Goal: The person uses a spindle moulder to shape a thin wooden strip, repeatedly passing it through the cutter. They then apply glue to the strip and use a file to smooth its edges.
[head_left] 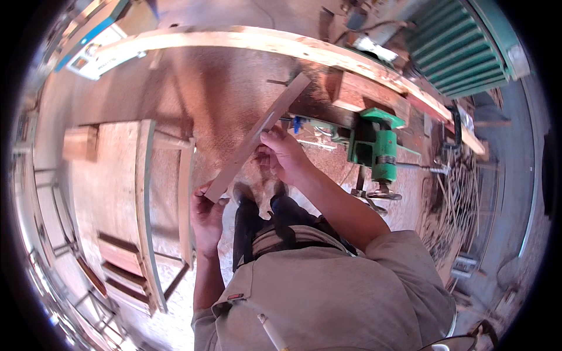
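Here the left hand pinches the near end of a slat while the right hand closes its grip around the middle, steadying it slantwise above the sawdust floor, beside the green vise.

The person wore a loose, short-sleeved shirt in a dull grey-beige, its sleeves ending above the elbows and leaving both forearms bare. A small red tab sat on the shirt toward nine o'clock. Below it came dark trousers and dark shoes. The left hand and right hand were ungloved.
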Demonstrator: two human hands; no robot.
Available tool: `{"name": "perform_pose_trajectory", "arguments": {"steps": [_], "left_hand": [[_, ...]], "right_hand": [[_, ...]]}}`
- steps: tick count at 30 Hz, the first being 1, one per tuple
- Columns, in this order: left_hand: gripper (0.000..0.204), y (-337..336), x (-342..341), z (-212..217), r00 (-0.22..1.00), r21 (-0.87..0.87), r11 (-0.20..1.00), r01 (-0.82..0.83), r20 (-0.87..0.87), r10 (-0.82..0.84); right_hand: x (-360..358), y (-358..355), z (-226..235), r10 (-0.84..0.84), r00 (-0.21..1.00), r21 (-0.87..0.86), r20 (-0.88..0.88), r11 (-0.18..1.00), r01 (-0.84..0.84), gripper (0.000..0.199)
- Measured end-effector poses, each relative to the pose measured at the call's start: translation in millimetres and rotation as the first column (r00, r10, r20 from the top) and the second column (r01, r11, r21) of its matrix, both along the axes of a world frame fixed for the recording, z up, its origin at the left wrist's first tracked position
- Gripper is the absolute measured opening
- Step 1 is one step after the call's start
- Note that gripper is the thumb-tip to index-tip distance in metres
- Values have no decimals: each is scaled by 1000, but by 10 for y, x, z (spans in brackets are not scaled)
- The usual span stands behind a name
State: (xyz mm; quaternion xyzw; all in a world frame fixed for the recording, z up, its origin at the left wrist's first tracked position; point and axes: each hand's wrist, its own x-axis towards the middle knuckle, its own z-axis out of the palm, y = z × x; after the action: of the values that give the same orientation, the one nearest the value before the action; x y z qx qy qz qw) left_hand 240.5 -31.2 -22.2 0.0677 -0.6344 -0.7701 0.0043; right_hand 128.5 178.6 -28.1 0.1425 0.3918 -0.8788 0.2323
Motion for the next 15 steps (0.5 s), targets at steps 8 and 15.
{"name": "perform_pose_trajectory", "arguments": {"steps": [8,15], "left_hand": [[49,-772,546,238,951,-180,977,-113,264,159],[37,-1756,1326,308,954,-426,896,-124,198,226]], "right_hand": [[308,-1024,300,289,924,140,-251,955,-261,26],[763,-2330,315,621,728,138,-292,780,-610,31]]}}
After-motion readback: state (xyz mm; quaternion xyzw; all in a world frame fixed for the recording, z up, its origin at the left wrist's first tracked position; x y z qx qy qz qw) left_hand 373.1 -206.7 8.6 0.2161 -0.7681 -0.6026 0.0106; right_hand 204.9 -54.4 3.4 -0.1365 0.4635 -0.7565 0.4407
